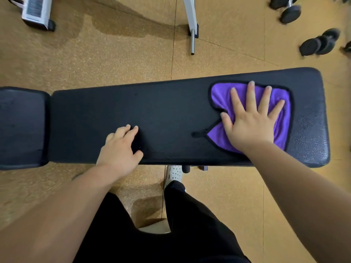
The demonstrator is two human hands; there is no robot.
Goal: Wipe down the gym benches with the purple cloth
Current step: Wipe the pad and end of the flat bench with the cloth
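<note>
hidden: your right hand (pixel 250 122) covers the middle of the purple cloth (pixel 220 96); only its edges and corners show round the palm and fingers; the bench frame sits under the pad, with just small bits poking out at the near edge
cut off: seat pad (pixel 20 128) runs off the left edge; white machine base (pixel 37 11) is clipped at top left; dumbbells (pixel 321 42) are clipped at top right; your forearms run out the bottom
hard to make out: the cloth's black hem merges with the black pad; a dark tab sticks out at its near-left corner, can't tell what it is; the dumbbells are blurred
cloth: on the right end of the long bench pad (pixel 171 111); bunched on its left side
right hand: flat; fingers straight and splayed; palm pressing on the cloth; gripping nothing
left hand (pixel 119 150): mid-pad by the near edge, well apart from the cloth; fingers bent, tips and thumb resting on the pad; holding nothing
floor (pixel 114 54): tan speckled mats with seams; white frame leg (pixel 191 18) with a chrome peg beyond the bench
you: black trousers; white perforated shoe (pixel 174 172) just under the bench's near edge
</note>
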